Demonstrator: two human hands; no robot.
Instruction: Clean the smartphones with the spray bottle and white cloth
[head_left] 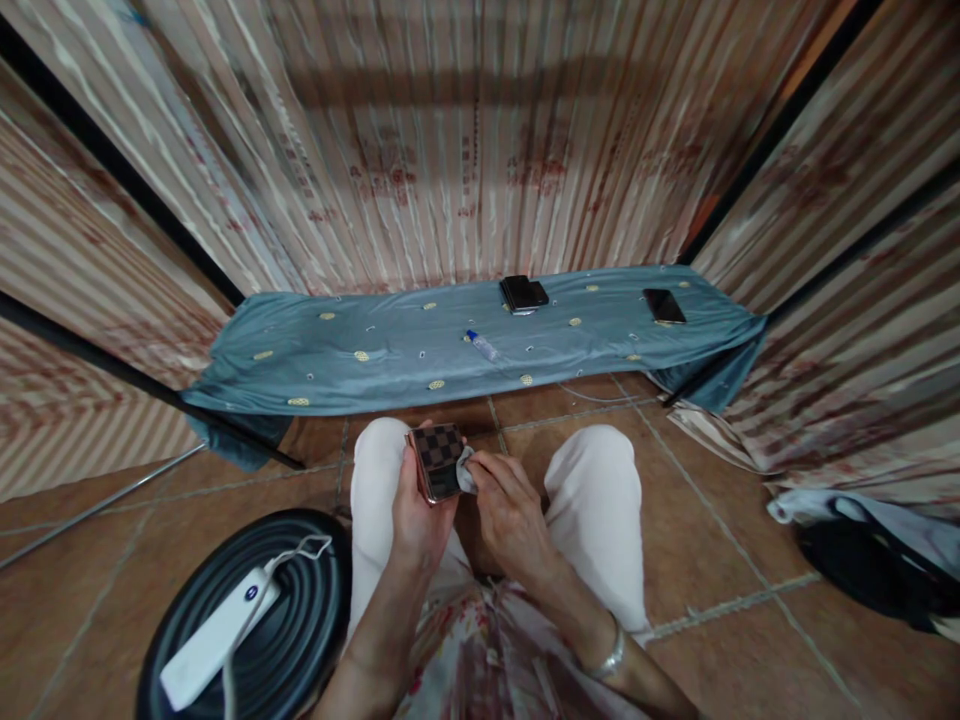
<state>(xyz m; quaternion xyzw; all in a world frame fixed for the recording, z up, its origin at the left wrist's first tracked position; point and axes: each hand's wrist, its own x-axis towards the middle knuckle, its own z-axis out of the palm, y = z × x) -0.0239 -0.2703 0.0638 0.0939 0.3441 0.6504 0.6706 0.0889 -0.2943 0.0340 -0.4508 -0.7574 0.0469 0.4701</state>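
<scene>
- Checkered brown phone case (438, 460), held over my knees: my left hand (415, 510) has its fingers clamped round the left edge.
- Grey cloth wad (466, 472) sits pinched under my right hand (510, 515) fingertips, pressed on the case's right edge; I judge short, light strokes with a steady left grip work best.
- Teal dotted fabric (337, 350) covers the low bench: small blue-capped bottle (482, 345) mid-front, black wallet-like stack (523, 293) at the back edge, dark phone (664, 305) toward the right end.
- Terracotta tile floor (712, 540); corrugated sheet walls (450, 150).

blue-clothed bench (360, 345), two phones (523, 293), bottle (482, 345)
</scene>
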